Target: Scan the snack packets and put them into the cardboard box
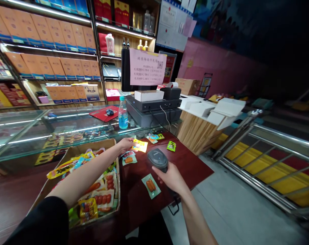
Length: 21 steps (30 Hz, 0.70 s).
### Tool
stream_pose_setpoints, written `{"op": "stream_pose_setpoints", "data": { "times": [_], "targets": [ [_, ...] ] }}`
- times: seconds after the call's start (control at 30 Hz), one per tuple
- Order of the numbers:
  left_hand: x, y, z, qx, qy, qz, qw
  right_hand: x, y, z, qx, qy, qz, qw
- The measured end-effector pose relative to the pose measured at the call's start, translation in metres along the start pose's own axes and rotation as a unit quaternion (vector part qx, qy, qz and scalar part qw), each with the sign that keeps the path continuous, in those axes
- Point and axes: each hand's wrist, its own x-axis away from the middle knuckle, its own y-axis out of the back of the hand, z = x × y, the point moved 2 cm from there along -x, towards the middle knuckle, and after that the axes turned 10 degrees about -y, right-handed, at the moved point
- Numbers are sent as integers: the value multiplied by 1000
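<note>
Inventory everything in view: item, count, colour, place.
Yellow packet: 1, yellow, left hand
Scanner: 1, grey, right hand
Front sausage packet: 1, pale green, table
Other packets: several, mixed, table
Carton: 1, brown, table's left, packets inside
Glass counter: 1, transparent, left
Bottle: 1, blue, glass counter
Mouse: 1, dark, on red pad
Monitor: 1, black, behind pink notice
Shelf boxes: many, orange, back left
Wooden counter: 1, brown, beyond table
Railing: 1, silver, right
Sleeve: 1, black, left
Left hand: 1, bare, centre
Right hand: 1, bare, centre

Blue-liquid bottle (123,115) beside red mouse pad (100,113)
</note>
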Motion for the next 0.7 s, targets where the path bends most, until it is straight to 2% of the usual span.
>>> {"op": "stream_pose_setpoints", "data": {
  "times": [0.2,0.37,0.53,0.7],
  "targets": [
    [6,2,-5,28,-8,15,999,6,1,13,20,29,-7,999],
    [22,19,-14,26,-28,7,999,6,-6,18,33,42,-10,999],
    [59,63,-30,11,-41,-42,998,-1,-19,23,56,55,25,997],
    [126,129,-47,-38,-62,-84,994,-8,-32,30,50,27,64,996]
  ]
}}
